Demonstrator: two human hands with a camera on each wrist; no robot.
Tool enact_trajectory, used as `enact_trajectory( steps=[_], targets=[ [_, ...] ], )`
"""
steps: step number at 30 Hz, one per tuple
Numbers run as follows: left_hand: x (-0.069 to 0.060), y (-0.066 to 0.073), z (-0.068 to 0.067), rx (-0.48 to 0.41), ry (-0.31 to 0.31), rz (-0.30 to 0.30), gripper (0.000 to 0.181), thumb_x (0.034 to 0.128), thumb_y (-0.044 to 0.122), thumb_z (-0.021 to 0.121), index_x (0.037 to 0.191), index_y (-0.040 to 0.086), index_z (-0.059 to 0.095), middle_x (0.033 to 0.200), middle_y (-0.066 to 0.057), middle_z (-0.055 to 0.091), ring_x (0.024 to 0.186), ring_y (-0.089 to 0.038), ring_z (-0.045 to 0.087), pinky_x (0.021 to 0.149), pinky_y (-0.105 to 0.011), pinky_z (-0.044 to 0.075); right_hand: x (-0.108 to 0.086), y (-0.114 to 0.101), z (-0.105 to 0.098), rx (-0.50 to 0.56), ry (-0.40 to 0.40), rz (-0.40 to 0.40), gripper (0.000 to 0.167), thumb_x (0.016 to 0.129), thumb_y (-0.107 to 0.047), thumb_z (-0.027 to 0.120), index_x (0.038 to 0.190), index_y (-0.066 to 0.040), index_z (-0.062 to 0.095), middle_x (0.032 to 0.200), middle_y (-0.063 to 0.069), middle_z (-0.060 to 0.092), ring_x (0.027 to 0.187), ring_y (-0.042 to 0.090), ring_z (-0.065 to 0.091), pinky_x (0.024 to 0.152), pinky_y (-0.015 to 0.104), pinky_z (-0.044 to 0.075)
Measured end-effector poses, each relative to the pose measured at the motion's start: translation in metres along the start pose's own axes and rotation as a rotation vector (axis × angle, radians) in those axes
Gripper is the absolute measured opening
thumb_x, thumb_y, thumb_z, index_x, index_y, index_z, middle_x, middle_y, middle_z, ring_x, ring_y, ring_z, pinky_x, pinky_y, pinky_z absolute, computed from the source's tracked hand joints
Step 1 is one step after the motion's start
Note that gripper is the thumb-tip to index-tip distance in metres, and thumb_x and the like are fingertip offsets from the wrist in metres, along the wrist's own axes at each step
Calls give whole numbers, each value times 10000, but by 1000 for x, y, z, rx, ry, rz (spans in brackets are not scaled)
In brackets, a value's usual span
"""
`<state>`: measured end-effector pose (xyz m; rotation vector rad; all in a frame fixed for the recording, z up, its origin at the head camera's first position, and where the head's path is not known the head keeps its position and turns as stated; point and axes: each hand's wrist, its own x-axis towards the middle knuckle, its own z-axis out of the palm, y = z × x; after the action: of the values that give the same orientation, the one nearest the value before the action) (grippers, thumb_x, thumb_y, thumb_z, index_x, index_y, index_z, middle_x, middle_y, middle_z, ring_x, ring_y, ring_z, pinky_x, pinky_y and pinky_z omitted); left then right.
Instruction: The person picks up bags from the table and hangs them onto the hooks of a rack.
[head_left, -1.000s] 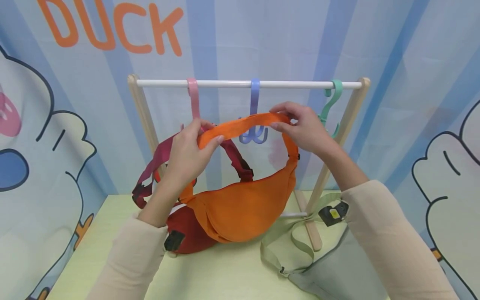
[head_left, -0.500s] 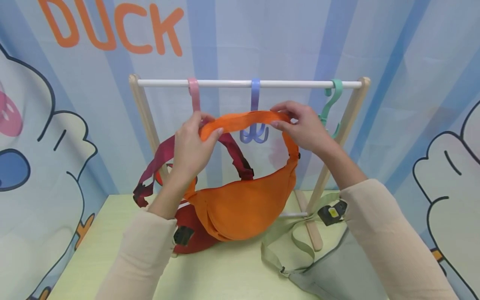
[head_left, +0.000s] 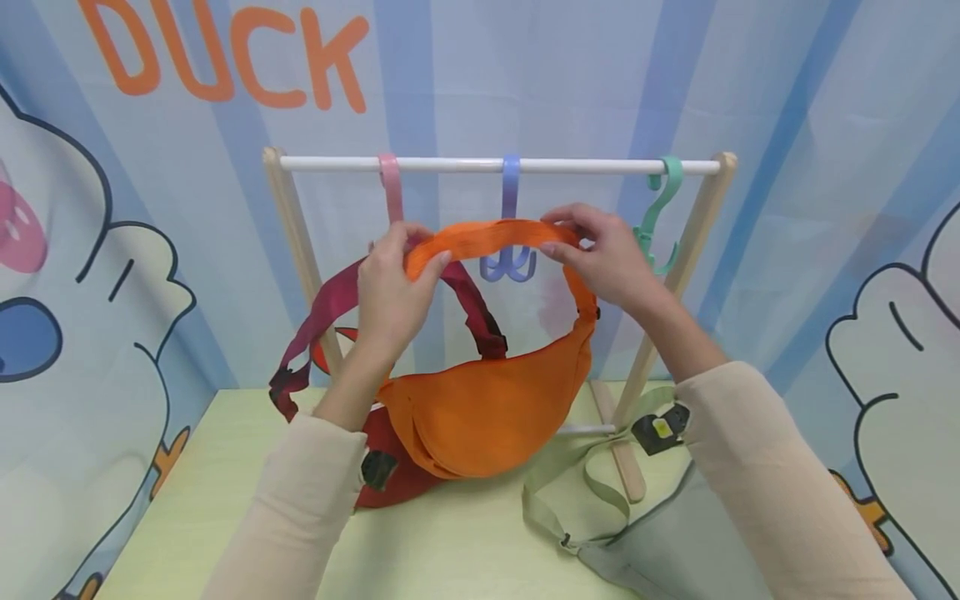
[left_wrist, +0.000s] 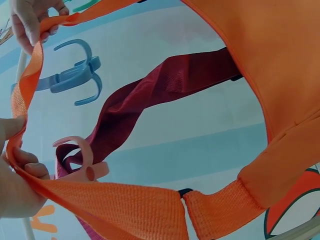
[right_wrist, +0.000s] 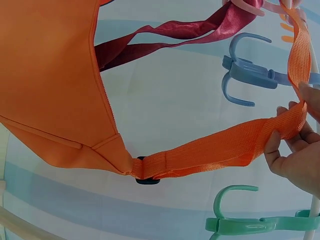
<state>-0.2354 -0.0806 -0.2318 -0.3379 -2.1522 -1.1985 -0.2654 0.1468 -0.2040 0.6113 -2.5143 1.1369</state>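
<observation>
An orange waist bag (head_left: 487,417) hangs in the air from its strap (head_left: 487,239), which arches between both hands. My left hand (head_left: 393,287) pinches the strap's left part, thumb in front. On the right side, my right hand (head_left: 603,250) holds it between thumb and fingers. Behind the strap's middle is a blue hook (head_left: 510,200) on the rack's white bar; in the right wrist view the blue hook (right_wrist: 252,72) stands apart from the strap. A dark red bag (head_left: 397,479) is partly hidden behind the orange one, its strap (left_wrist: 145,100) looped over the pink hook (left_wrist: 85,160).
The white bar (head_left: 450,164) runs between wooden posts and also carries a green hook (head_left: 660,217) near the right post (head_left: 701,225). A grey-green bag (head_left: 682,533) with a loose strap lies on the pale table (head_left: 420,550) at the front right.
My left hand has moved slightly right and up with the strap, and the orange bag has risen a little. My right hand stays nearly still.
</observation>
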Motion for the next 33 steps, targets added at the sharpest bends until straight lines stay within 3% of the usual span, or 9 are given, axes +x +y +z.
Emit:
enact_trajectory(
  steps=[5,15,21,33],
  targets=[
    [-2,-2,5,15,44,51,289,849,161,653,1079,10,564,981,-138,591,804,-243,533,681,-354,477,0,3,3,18,44,-26,325,864,-183,633,1171,-106,561,892,93,563,768,211,496,631,286,439],
    [-1,-10,14,7,121,151,303,815,170,695,1040,-6,592,972,-147,596,858,-255,526,744,-373,432,0,2,6,59,86,-49,311,851,-148,649,1147,-72,593,986,87,598,837,184,511,675,248,449],
    [0,-9,18,20,140,133,326,815,182,697,1055,-10,590,995,-154,588,892,-262,529,775,-372,435,0,2,7,65,108,-27,302,852,-122,646,1144,-63,598,1018,79,591,870,185,510,719,270,459],
    [5,-4,25,78,208,116,270,840,162,664,1039,-9,604,933,-163,581,817,-271,533,717,-385,433,0,5,10,93,116,-20,309,855,-127,643,1153,-63,594,1056,72,582,891,183,501,768,309,474]
  ],
)
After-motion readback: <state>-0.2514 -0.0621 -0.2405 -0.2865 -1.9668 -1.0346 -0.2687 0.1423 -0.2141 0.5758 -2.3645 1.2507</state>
